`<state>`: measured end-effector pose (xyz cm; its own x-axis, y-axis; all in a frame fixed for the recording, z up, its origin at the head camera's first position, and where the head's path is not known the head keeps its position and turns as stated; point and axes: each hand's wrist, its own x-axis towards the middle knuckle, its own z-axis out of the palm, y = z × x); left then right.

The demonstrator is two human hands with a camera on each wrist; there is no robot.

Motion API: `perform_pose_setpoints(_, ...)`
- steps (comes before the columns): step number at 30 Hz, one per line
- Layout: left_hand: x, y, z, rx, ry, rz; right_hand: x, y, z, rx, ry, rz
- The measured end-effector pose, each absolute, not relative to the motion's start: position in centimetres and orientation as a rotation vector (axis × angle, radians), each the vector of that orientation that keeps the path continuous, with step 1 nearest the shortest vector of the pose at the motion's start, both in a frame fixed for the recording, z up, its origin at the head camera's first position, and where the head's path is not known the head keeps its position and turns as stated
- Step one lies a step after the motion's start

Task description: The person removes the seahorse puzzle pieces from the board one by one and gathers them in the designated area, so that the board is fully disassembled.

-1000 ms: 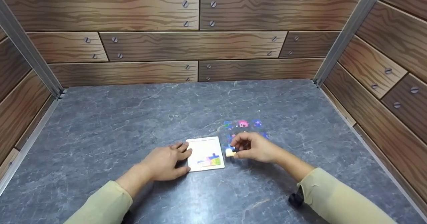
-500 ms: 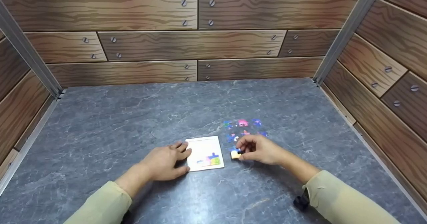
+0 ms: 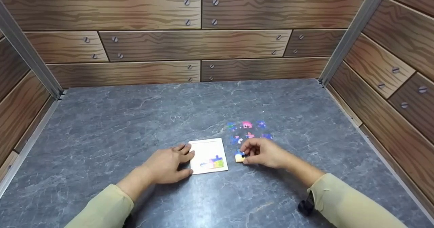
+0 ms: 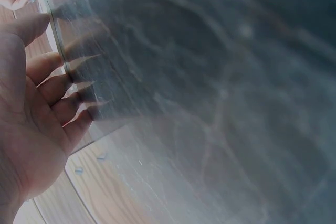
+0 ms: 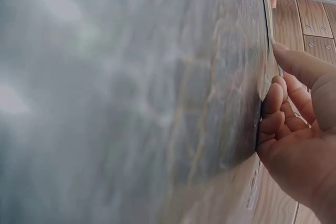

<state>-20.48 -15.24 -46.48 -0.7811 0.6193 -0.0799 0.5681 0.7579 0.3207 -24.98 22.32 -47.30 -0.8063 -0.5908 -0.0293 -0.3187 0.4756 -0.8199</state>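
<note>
A white square puzzle board [image 3: 207, 150] lies on the grey marbled table in the head view. Several joined puzzle pieces [image 3: 217, 163] fill its lower right part. My left hand [image 3: 170, 166] rests along the board's left edge, fingers spread and touching it. In the left wrist view the left palm [image 4: 26, 114] shows, with the fingertips down at the table surface. Right of the board, my right hand [image 3: 263, 152] pinches a blue-and-yellow puzzle piece [image 3: 239, 157] between thumb and fingers, low over the table. The right wrist view shows the curled right fingers [image 5: 273, 121]; the piece is not distinguishable there.
Loose puzzle pieces lie in rows behind the right hand, among them a pink one [image 3: 247, 124], a blue one [image 3: 261, 124] and a blue-green one [image 3: 231, 125]. Wood-patterned walls [image 3: 152, 46] enclose the table [image 3: 129, 119] at the back and sides.
Over the last second my right hand has shifted slightly right, away from the board, with the pinched piece. It has barely moved in the last half second. The left hand stays put.
</note>
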Motion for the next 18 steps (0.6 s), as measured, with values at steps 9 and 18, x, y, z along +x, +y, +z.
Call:
perform_pose_setpoints(9, -20.51, -15.20, -46.58, 0.928, 2.773, 0.393, -24.95, 22.38, -47.44, -0.775, 2.432, -1.230)
perform_pose_setpoints(18, -20.53, -15.17, -46.56, 0.926, 2.771, 0.393, -24.91, 22.34, -47.31, -0.761, 2.454, -1.201)
